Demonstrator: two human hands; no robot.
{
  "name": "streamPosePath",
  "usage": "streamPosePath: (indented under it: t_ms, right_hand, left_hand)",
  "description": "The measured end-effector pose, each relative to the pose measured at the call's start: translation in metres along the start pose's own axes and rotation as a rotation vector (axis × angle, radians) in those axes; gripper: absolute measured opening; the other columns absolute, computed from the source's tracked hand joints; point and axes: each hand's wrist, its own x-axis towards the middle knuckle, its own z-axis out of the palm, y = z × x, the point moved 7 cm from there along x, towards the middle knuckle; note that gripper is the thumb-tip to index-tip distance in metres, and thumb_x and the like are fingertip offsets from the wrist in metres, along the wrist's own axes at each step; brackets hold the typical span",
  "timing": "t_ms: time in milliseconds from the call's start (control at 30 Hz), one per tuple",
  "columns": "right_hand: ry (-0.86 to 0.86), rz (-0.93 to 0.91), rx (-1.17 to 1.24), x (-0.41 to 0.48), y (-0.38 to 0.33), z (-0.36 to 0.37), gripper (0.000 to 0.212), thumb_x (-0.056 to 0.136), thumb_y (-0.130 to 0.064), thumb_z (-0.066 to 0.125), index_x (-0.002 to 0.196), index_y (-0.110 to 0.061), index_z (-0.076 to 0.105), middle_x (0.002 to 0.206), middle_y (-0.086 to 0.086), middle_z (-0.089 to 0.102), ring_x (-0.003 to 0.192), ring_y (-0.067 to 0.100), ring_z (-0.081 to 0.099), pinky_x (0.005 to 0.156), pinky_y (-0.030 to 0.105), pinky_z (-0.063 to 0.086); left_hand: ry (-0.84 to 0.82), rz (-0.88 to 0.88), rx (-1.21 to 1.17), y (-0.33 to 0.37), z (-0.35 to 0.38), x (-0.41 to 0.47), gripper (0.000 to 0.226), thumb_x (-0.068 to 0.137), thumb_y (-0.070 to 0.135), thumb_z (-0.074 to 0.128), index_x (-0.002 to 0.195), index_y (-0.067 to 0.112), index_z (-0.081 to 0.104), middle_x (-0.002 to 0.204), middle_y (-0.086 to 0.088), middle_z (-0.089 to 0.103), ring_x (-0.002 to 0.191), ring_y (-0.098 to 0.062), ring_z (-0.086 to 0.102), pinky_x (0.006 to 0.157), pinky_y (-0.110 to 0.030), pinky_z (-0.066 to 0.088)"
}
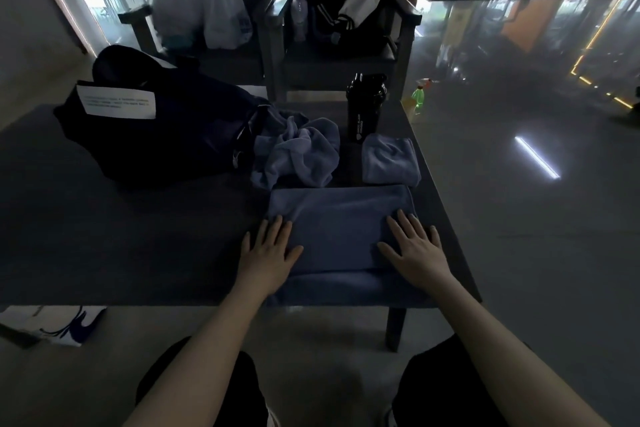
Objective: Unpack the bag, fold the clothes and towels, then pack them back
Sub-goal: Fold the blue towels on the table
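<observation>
Both hands, the left hand (268, 253) and right hand (417, 248), are pressing flat with fingers spread on the half-folded blue towel (341, 215) at the table (121, 246) edge, and smoothing outward should be keeping the next fold square.

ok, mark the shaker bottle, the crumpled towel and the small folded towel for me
shaker bottle (366, 107), head view, middle of its black body.
crumpled towel (301, 152), head view, centre of the bunched cloth.
small folded towel (389, 159), head view, middle of its top face.
</observation>
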Motion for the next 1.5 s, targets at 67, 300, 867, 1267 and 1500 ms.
streamPosePath:
  t_ms: [67,300,867,1267,1500]
  right_hand:
    - [0.016,0.019,-0.031,-0.003,-0.004,-0.004,0.068,0.094,-0.062,0.02,0.152,-0.029,0.003,0.16,-0.003,-0.005,0.147,0.016,-0.007,0.116,0.05,-0.008]
    - [0.133,-0.097,0.006,-0.065,-0.027,-0.003,0.059,0.096,-0.056,0.031,0.148,-0.028,0.026,0.159,-0.004,0.015,0.146,0.014,0.01,0.116,0.05,0.0]
    - [0.056,-0.232,0.082,-0.097,0.001,-0.012,0.058,0.09,-0.008,0.05,0.145,-0.022,0.037,0.155,-0.003,0.028,0.144,0.014,0.023,0.116,0.033,0.015]
    - [0.273,-0.135,0.352,-0.103,0.016,-0.046,0.029,0.068,0.002,0.071,0.094,-0.01,0.075,0.087,0.01,0.074,0.081,0.03,0.069,0.068,0.033,0.049]
    - [0.369,-0.269,0.345,-0.105,0.01,-0.051,0.031,0.058,0.019,0.07,0.084,0.003,0.074,0.082,0.016,0.072,0.076,0.035,0.068,0.07,0.036,0.049]
  left_hand:
    - [0.037,-0.025,0.046,0.002,-0.005,-0.003,0.065,0.097,0.057,0.013,0.153,0.026,-0.001,0.161,0.004,-0.008,0.147,-0.022,-0.007,0.117,-0.047,0.001]
    - [0.313,0.263,-0.056,0.029,-0.015,-0.054,0.053,0.097,0.044,0.042,0.143,0.018,0.04,0.15,-0.001,0.038,0.138,-0.018,0.033,0.11,-0.036,0.022]
    - [0.125,0.207,-0.338,-0.007,-0.017,-0.082,0.047,0.087,-0.002,0.052,0.132,0.01,0.055,0.147,-0.003,0.042,0.136,-0.016,0.038,0.108,-0.019,0.025]
    - [0.172,0.017,-0.622,-0.031,-0.025,-0.083,0.019,0.088,0.006,0.059,0.094,0.02,0.069,0.087,0.004,0.064,0.081,-0.012,0.059,0.061,-0.017,0.039]
    - [0.186,-0.023,-0.774,-0.036,-0.031,-0.077,0.025,0.093,0.014,0.056,0.078,0.033,0.062,0.078,0.01,0.064,0.074,-0.004,0.058,0.057,-0.014,0.037]
